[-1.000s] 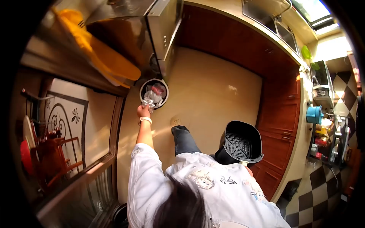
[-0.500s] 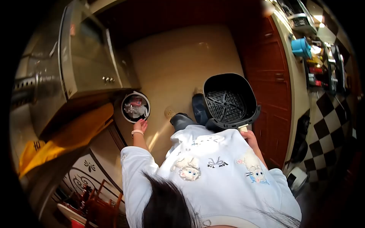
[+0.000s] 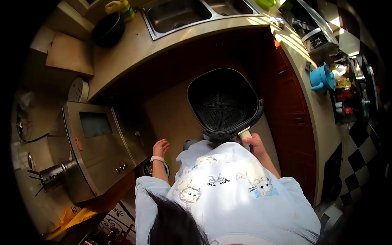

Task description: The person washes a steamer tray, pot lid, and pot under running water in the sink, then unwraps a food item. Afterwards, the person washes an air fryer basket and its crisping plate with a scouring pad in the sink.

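A black air fryer basket point(image 3: 222, 102) with a slotted plate in its bottom is held out in front of my body. My right hand point(image 3: 255, 145) is wrapped round its cream handle point(image 3: 244, 134). Nothing is in my left hand point(image 3: 161, 148), raised with its fingers stretched out, apart from the basket. Below my left forearm, a trash bin point(image 3: 149, 166) is partly hidden. No food shows inside the basket.
Ahead is a counter with a double steel sink point(image 3: 177, 18), a black basin point(image 3: 108, 30) and a yellow jug point(image 3: 120, 9). A steel cabinet point(image 3: 98, 143) stands left; red cabinets point(image 3: 290, 118) and a blue pitcher point(image 3: 322, 77) are right.
My view has swung up towards the counter, bringing the sink into sight. The basket sits further left and higher in view, still in my right hand. My left hand has moved away from the bin.
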`<state>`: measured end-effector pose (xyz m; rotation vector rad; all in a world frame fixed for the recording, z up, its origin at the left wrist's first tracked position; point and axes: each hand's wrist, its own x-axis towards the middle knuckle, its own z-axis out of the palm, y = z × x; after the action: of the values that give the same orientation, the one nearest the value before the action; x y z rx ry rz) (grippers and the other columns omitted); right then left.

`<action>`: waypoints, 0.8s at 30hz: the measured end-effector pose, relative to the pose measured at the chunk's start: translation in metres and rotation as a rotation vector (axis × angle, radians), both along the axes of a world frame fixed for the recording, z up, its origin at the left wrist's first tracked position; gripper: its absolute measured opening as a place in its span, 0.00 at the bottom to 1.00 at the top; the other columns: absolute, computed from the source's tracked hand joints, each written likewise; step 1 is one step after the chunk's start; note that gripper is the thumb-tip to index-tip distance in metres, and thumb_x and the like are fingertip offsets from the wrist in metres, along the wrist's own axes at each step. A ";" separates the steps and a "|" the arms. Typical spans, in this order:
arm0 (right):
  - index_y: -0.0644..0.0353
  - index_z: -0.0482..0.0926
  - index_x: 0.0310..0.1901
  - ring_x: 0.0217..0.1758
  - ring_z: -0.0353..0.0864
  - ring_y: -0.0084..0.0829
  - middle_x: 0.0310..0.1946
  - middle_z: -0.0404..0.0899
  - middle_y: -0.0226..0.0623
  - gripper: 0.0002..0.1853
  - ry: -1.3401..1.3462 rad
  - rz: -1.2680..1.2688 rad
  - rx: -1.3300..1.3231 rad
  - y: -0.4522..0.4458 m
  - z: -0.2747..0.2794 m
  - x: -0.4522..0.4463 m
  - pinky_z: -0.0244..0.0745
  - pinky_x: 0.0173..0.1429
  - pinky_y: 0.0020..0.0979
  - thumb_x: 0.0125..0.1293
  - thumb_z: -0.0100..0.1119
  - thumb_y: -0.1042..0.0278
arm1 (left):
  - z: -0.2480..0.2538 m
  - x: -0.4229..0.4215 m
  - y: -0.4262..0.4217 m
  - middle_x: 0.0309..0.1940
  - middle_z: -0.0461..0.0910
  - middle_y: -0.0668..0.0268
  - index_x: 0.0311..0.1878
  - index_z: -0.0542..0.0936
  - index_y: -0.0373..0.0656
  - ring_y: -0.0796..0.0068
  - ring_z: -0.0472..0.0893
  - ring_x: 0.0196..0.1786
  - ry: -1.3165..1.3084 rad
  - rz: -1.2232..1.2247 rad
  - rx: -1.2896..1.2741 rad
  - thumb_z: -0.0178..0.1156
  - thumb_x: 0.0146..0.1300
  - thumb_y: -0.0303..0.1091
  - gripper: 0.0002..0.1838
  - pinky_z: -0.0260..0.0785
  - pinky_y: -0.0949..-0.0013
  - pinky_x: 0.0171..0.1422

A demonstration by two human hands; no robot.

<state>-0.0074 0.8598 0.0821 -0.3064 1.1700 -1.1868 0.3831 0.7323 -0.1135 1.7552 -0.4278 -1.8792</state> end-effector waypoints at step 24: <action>0.65 0.75 0.34 0.29 0.68 0.15 0.26 0.72 0.26 0.16 0.171 0.208 -0.222 -0.545 -0.011 -0.156 0.62 0.37 0.17 0.50 0.61 0.61 | 0.220 -0.327 -0.486 0.29 0.74 0.63 0.28 0.76 0.39 0.66 0.74 0.35 -0.702 -0.281 -1.303 0.59 0.47 0.24 0.04 0.67 0.68 0.41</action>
<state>-0.1635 0.3144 0.0713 -0.6933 1.1236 -1.1240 0.0559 0.2462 0.1064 1.2898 -1.7249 -0.5967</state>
